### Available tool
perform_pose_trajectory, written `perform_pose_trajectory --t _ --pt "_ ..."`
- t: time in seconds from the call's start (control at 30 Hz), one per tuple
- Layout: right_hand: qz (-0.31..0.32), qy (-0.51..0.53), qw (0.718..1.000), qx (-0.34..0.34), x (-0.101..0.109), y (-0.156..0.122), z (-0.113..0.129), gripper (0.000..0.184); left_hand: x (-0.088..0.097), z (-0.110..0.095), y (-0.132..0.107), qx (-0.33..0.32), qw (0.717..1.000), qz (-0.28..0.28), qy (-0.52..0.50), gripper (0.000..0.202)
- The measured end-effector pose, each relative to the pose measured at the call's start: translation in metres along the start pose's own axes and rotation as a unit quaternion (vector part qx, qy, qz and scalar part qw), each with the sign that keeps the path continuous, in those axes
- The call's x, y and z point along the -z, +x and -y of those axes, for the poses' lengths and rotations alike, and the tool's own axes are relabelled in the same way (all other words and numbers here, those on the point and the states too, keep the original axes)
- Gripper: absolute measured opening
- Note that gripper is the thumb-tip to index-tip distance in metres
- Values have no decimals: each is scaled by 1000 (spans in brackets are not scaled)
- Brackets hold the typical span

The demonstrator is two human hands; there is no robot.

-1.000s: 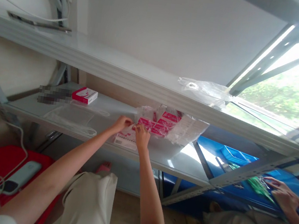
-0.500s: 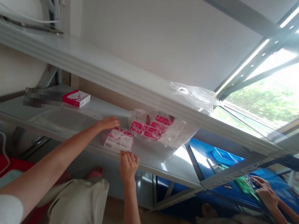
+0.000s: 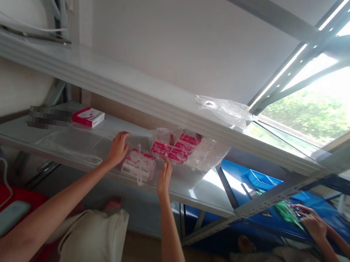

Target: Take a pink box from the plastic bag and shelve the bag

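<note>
Plastic-wrapped pink box (image 3: 138, 166) on shelf (image 3: 204, 199) between left hand (image 3: 118, 150), right hand (image 3: 164, 179), fingers (image 3: 124, 137) open, gripping nothing.

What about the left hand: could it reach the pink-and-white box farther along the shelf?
Probably yes: the left hand is over the shelf, and only a flat plastic bag lies near the pink-and-white box, so the way looks free.

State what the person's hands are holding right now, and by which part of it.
Nothing is held: the left hand and right hand are both open, either side of a plastic-wrapped pink-and-white box on the metal shelf.
</note>
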State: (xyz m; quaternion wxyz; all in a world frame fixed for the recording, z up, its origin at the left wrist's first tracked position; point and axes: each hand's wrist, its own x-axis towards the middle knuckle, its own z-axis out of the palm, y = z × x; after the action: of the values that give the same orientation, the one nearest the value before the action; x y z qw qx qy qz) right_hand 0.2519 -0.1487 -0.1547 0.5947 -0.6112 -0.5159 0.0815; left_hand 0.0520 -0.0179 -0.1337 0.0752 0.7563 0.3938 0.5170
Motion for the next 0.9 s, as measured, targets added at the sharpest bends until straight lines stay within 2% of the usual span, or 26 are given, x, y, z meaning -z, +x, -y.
perform_pose_trajectory --t 0.07,0.13,0.2,0.33,0.4,0.47,0.5,0.63,0.77,0.9 --pt "51 55 994 -74 -10 24 -15 72 5 -8 -33 80 992 -101 -9 35" --pt "100 89 985 -113 -20 35 -27 78 5 -12 -67 151 977 -146 -24 33" --pt "109 99 982 -118 -26 29 -33 75 3 -12 -98 182 976 -106 -56 36" --pt "98 91 986 -102 -18 -17 -33 61 1 -4 -138 203 973 15 -106 49" --pt "136 94 983 -77 -6 -38 -30 52 4 -2 -146 178 976 65 -108 54" --pt "174 84 980 -44 4 -49 -25 46 7 -2 -149 154 979 91 -101 57" --pt "187 71 979 -27 7 -50 -23 50 7 -3 -148 149 980 93 -96 58" --pt "227 29 973 31 3 -39 -11 87 3 -11 -146 129 982 108 -83 58" --pt "204 -8 979 14 -10 -39 -2 93 0 -20 -149 80 986 129 -74 63" --pt "175 -27 984 22 -14 -58 2 91 6 -20 -152 102 989 91 -60 49"
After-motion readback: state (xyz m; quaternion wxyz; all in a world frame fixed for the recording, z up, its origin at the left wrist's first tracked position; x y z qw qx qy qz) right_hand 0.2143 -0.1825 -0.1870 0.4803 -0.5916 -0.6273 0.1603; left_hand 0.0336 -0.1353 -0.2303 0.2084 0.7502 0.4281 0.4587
